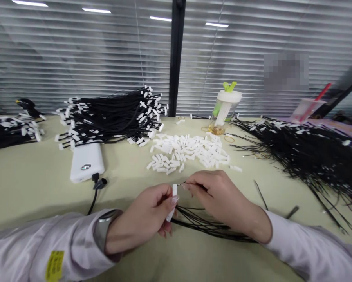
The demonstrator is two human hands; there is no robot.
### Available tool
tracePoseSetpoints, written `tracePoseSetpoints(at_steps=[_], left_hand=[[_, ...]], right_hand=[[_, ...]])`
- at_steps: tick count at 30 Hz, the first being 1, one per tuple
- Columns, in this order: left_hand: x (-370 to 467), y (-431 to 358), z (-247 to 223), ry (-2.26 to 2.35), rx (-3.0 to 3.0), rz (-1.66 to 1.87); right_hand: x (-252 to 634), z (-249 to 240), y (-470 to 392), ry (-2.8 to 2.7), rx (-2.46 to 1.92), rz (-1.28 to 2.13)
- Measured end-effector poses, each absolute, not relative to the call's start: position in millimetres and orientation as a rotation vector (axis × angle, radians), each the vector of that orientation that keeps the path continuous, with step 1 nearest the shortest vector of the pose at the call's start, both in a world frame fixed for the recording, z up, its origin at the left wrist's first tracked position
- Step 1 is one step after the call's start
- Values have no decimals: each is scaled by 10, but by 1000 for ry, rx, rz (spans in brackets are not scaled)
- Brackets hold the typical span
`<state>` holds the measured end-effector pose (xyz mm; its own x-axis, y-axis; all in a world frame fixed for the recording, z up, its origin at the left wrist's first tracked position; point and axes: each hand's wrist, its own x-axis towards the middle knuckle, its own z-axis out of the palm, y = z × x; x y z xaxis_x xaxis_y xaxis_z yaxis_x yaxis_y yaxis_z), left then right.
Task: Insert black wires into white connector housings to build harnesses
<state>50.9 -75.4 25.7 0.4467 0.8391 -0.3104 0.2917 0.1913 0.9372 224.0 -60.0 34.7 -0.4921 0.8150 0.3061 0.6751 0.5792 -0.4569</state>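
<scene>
My left hand [148,213] pinches a white connector [174,190], held upright between thumb and fingers, near the middle of the table. Black wires [205,225] run from beside that hand to the right, passing under my right hand [225,199]. The thumb and forefinger of my right hand are closed on a thin dark wire end [181,183] at the top of the connector. Whether the wire tip is inside the connector is too small to tell. Beyond both hands lies a pile of loose white connectors [193,149].
Black cables with white ends [111,117] are stacked at the back left, behind a white power bank [87,162]. A lidded cup [226,107] stands at the back. More black wires [311,156] and a cup with a red straw [306,109] are at the right.
</scene>
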Motion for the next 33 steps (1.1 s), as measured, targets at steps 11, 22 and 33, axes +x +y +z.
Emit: tracePoseSetpoints(at_steps=[11, 22, 33], left_hand=[[496, -768, 225, 1089, 1488, 524], [438, -823, 127, 1110, 1737, 478], [467, -743, 190, 1119, 1340, 730]], right_hand=[[2238, 389, -614, -2421, -1214, 341], [2194, 357, -650, -2496, -1222, 272], [2422, 546, -539, -2212, -1117, -180]])
